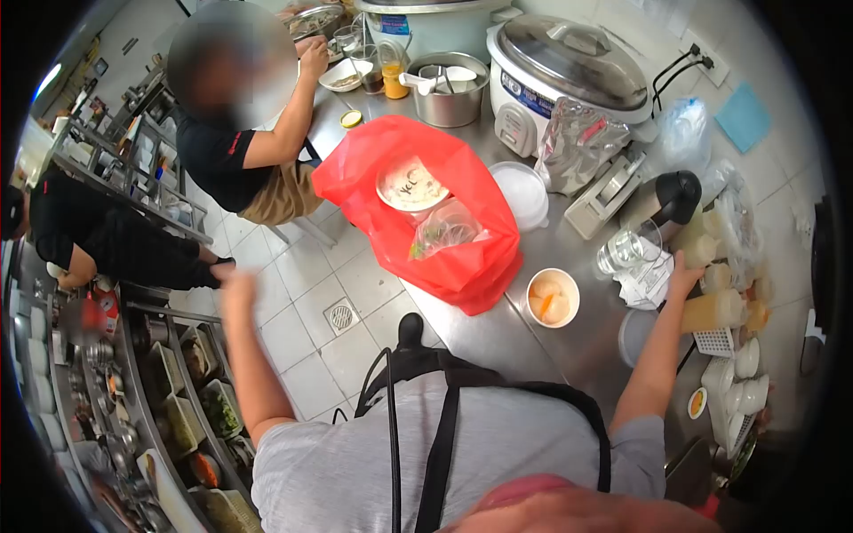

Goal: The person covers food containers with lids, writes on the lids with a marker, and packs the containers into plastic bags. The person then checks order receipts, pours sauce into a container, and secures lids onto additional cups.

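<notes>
My left hand point(238, 289) is out to the left over the floor, smeared by motion, so its fingers cannot be made out. My right hand point(684, 275) reaches to the right side of the counter, between a crumpled white paper point(646, 281) and several squeeze bottles point(721, 311). Its grip is too small and partly hidden to tell. A red plastic bag point(462, 289) lies spread in front of me, bearing a lidded tub point(410, 184) with dark writing and a clear bag of food point(447, 229). Nearer stands an uncovered white cup point(553, 298) with pale and orange pieces in liquid.
Clear lids point(521, 194), a label printer-like box point(604, 197), a thermos point(662, 200) and a rice cooker point(569, 75) line the counter. A co-worker point(227, 115) sits at the far left end; another person point(115, 231) bends by shelves. Food bins point(222, 407) stand left.
</notes>
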### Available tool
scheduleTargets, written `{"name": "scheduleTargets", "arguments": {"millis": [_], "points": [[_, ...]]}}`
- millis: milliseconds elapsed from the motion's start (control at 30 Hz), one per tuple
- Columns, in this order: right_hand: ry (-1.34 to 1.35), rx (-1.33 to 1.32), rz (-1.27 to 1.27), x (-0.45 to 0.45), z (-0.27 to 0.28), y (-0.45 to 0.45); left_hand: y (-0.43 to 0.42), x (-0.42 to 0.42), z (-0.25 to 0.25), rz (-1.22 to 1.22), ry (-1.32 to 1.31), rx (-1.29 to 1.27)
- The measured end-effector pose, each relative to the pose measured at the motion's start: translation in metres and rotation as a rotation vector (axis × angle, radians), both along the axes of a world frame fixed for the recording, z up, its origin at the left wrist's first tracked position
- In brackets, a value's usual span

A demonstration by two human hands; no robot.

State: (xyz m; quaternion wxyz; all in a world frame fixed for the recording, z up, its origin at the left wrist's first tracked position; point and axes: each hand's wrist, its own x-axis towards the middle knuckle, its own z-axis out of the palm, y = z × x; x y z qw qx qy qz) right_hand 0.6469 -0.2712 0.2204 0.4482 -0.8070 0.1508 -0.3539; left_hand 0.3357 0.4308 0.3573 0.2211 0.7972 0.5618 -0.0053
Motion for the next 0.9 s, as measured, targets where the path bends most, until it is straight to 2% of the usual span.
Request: {"name": "scheduleTargets", "arguments": {"millis": [33, 67, 100, 133, 167, 200, 267, 300, 367, 500, 567, 600, 633, 667, 733, 767, 800, 833, 900], "points": [[0.010, 0.056, 0.034, 0.000, 0.000, -0.001, 0.002, -0.016, 0.040, 0.286, -0.141, 0.397], [0.046, 0.015, 0.047, -0.007, 0.005, 0.002, 0.100, -0.069, 0.015, 0.276, -0.205, 0.564], [0.087, 0.149, 0.091, -0.011, 0.006, 0.001, 0.049, -0.061, 0.075, 0.336, -0.536, 0.386], [0.136, 0.278, 0.138, -0.014, 0.005, -0.002, 0.027, -0.063, 0.107, 0.232, -0.605, 0.273], [0.185, 0.401, 0.189, -0.021, 0.003, -0.007, 0.005, -0.053, 0.125, 0.124, -0.660, 0.252], [0.175, 0.392, 0.152, -0.032, 0.000, -0.007, -0.001, -0.043, 0.122, -0.030, -0.770, 0.213], [0.137, 0.377, 0.080, -0.048, -0.004, -0.005, -0.031, -0.017, 0.121, -0.323, -0.715, -0.029], [0.139, 0.393, 0.136, -0.065, 0.004, 0.000, -0.029, -0.011, 0.112, -0.478, -0.470, -0.031], [0.146, 0.422, 0.191, -0.128, 0.028, 0.013, -0.032, 0.001, 0.101, -0.799, -0.227, -0.070], [0.220, 0.263, -0.025, -0.249, 0.031, 0.004, -0.034, 0.018, 0.104, -0.776, -0.415, -0.146], [0.178, 0.231, -0.180, -0.322, 0.032, 0.012, -0.010, 0.039, 0.093, -0.912, -0.405, 0.011], [0.168, 0.220, -0.265, -0.360, 0.034, 0.024, -0.004, 0.054, 0.090, -0.953, -0.408, -0.018], [0.157, 0.211, -0.354, -0.398, 0.032, 0.035, -0.001, 0.070, 0.088, -1.057, -0.400, -0.102], [0.102, 0.228, -0.424, -0.441, 0.010, 0.033, 0.006, 0.091, 0.076, -1.253, -0.512, -0.123], [0.181, -0.113, -0.673, -0.504, 0.020, 0.101, 0.002, 0.127, 0.064, -1.513, -0.594, -0.165], [0.163, -0.223, -0.754, -0.541, 0.004, 0.124, -0.014, 0.137, 0.064, -1.595, -0.561, -0.188], [0.136, 0.023, -0.831, -0.573, -0.012, 0.154, -0.034, 0.140, 0.072, -1.566, -0.584, -0.430], [0.209, -0.043, -0.956, -0.594, -0.024, 0.188, -0.036, 0.154, 0.051, -1.630, -0.835, -0.367], [0.426, 0.025, -1.105, -0.621, -0.026, 0.265, -0.040, 0.187, 0.037, -1.979, -0.864, -0.313]]}}
